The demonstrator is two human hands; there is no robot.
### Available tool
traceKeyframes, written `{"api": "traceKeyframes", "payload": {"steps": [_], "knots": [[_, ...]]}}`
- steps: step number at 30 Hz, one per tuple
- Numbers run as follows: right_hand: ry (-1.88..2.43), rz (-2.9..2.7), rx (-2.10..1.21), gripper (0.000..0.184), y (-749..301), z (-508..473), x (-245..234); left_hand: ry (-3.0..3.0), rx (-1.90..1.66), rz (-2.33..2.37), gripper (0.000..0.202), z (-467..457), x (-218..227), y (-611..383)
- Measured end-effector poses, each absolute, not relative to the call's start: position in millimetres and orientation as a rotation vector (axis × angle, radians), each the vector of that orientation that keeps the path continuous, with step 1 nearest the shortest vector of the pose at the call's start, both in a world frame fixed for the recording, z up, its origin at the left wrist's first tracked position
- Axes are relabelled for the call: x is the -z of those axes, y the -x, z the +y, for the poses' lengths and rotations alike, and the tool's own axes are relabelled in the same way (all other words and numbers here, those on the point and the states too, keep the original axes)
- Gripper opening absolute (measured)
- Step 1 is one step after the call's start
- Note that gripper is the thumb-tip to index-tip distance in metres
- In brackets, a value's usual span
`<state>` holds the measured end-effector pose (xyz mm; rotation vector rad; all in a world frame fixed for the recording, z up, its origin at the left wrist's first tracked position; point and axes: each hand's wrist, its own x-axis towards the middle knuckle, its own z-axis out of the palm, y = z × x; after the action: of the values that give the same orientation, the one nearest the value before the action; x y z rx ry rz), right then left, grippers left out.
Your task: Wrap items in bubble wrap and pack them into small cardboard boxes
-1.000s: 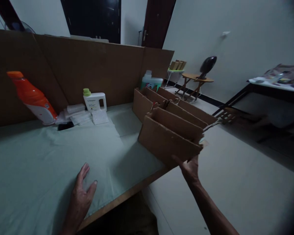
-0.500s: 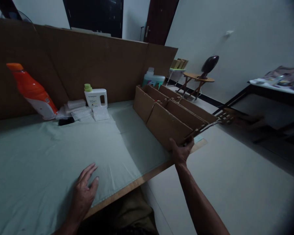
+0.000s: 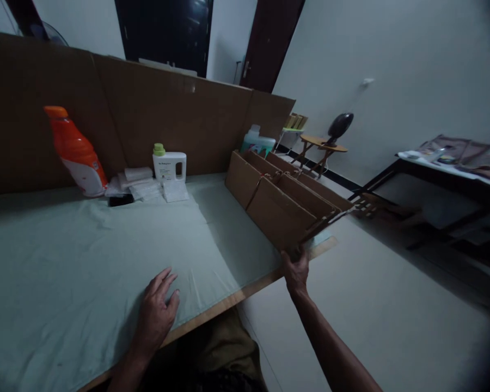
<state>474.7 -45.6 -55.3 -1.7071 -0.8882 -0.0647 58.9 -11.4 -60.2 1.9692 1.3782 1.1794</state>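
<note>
By the table's [image 3: 231, 300] front edge, the left hand [image 3: 157, 313] is empty, fingers loosely spread. At its front-right corner, the right hand [image 3: 296, 270] touches the cardboard boxes [image 3: 280, 215]; whether gripping, I cannot tell. They line the table's right side; a rightward push could topple them.

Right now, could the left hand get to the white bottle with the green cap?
Probably yes, with a stretch: the left hand holds nothing, and between it and the white bottle lie just cloth and low plastic packets.
</note>
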Motion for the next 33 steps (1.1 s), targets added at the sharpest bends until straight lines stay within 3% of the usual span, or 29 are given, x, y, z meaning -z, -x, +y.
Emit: {"api": "traceKeyframes", "payload": {"steps": [8,14,19,33], "knots": [[1.897,-1.413,0.206,0.046,-411,-76,81,-1.961,-1.270,1.419,0.031,-12,36,-41],[1.864,-1.572,0.242,0.048,-404,-71,86,-1.902,-1.465,1.816,0.031,-29,5,53],[1.861,-1.581,0.229,0.049,-406,-67,87,-1.590,-1.488,2.136,0.034,-42,13,101],[1.868,-1.513,0.238,0.047,-381,-68,87,-1.606,-1.416,2.130,0.028,-44,35,101]]}}
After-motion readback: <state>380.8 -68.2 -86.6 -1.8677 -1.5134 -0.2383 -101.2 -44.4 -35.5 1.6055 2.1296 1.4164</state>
